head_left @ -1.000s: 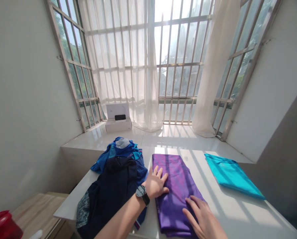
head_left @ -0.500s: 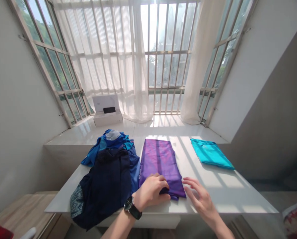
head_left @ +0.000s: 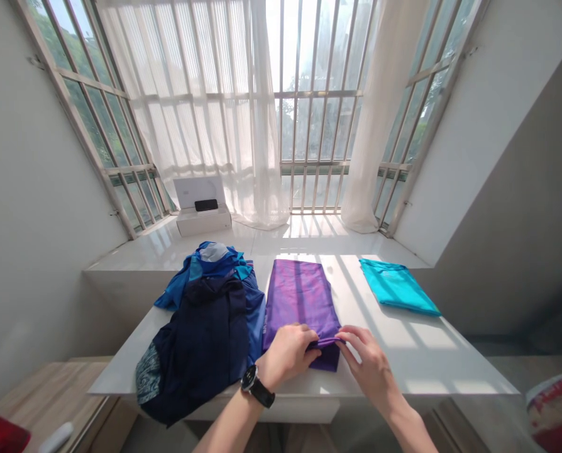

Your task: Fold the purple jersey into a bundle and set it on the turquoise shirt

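A purple garment (head_left: 300, 292), folded into a long rectangle, lies flat in the middle of the white table (head_left: 380, 365). My left hand (head_left: 293, 352), with a black watch on the wrist, grips its near edge with curled fingers. At the near right corner my right hand (head_left: 368, 362) pinches the fabric between thumb and fingers. Between the two hands the edge is lifted in a narrow roll, and a lower layer shows beneath it. What kind of garment it is I cannot make out.
Left of the purple cloth lies a heap of dark navy and blue clothes (head_left: 210, 333), overhanging the front edge. A folded turquoise garment (head_left: 398, 286) rests at the right. On the sill behind, an open white box (head_left: 204, 220) holds a black phone-like object (head_left: 206, 205).
My right hand has moved left and closed on the purple garment's near corner. That near edge has been raised and turned up slightly between both hands.
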`<state>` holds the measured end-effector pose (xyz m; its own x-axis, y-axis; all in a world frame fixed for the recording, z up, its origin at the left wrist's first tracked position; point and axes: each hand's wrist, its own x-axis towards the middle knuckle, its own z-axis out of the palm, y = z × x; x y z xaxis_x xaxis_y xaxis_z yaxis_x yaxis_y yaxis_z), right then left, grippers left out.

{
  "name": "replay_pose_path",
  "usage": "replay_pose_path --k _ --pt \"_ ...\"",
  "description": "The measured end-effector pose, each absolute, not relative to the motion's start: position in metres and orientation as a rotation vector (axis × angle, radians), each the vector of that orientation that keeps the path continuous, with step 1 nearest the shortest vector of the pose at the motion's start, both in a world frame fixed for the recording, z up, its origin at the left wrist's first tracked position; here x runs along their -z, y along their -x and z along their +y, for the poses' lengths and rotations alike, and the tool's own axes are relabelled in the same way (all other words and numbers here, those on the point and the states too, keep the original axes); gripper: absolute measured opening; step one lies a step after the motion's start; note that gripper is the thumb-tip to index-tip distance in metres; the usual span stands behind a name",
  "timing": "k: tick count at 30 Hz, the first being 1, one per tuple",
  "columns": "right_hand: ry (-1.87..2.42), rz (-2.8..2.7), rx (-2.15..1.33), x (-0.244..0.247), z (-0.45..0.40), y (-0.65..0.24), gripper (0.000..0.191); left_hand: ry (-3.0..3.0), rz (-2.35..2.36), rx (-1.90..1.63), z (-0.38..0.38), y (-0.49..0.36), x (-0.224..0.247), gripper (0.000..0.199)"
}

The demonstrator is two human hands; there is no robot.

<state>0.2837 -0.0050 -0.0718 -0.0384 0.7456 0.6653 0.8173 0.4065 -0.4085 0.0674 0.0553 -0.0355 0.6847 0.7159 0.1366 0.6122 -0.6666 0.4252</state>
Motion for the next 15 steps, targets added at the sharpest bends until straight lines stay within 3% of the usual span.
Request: replay_pose_path --k 4,9,15 --pt "1.293 -1.788 0.178 0.076 -0.018 -0.268 0.010 -2.435 1.173 -0.414 0.061 -0.073 0.032 0.021" --pt "1.247 -2.147 0.000 0.079 -0.024 -0.256 0.026 -2.344 1.228 -0.472 0.064 -0.075 0.033 0.024" --pt "1.175 -2.236 -0.063 0.073 -0.010 -0.254 0.018 -2.372 1.268 -0.584 0.054 -0.076 0.040 0.019"
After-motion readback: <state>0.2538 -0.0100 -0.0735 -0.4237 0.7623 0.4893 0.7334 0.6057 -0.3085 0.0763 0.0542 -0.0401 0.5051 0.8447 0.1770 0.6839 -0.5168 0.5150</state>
